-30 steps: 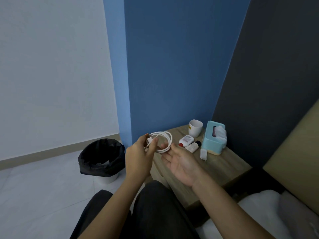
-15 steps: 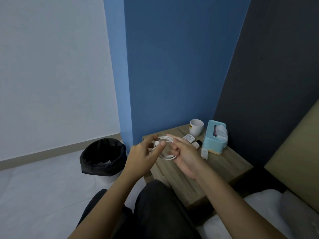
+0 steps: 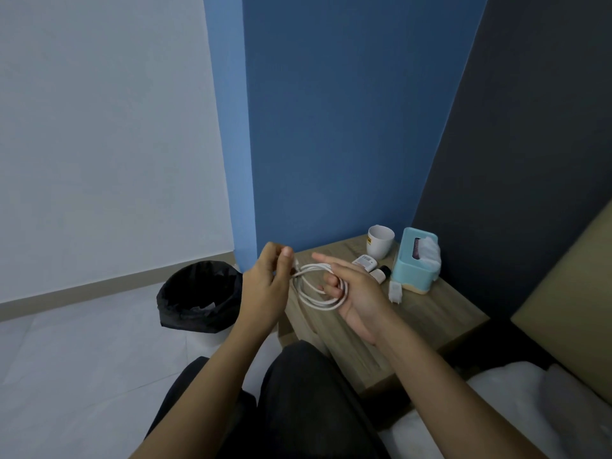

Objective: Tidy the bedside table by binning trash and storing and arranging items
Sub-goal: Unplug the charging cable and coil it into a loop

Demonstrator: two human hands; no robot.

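A coiled white cable point(image 3: 313, 298) hangs between my hands above the near left corner of the wooden bedside table point(image 3: 427, 319). My left hand point(image 3: 265, 289) pinches one end of the cable between thumb and fingers. My right hand point(image 3: 356, 293) has its curled fingers hooked through the coil, with the index finger pointing left. On the table stand a white mug point(image 3: 380, 241), a teal tissue box point(image 3: 415, 263), two small bottles point(image 3: 367, 262) lying down and a white charger plug point(image 3: 395, 292).
A black-lined waste bin point(image 3: 198, 296) stands on the pale floor left of the table. Blue and dark walls back the table. My dark-trousered knees point(image 3: 298, 392) are below the hands. White bedding point(image 3: 516, 409) and a tan headboard lie at the right.
The coil has dropped lower and hangs looser between the hands. My right hand has gone from lying open beside it to hooking its fingers through the loops. My left hand rose slightly.
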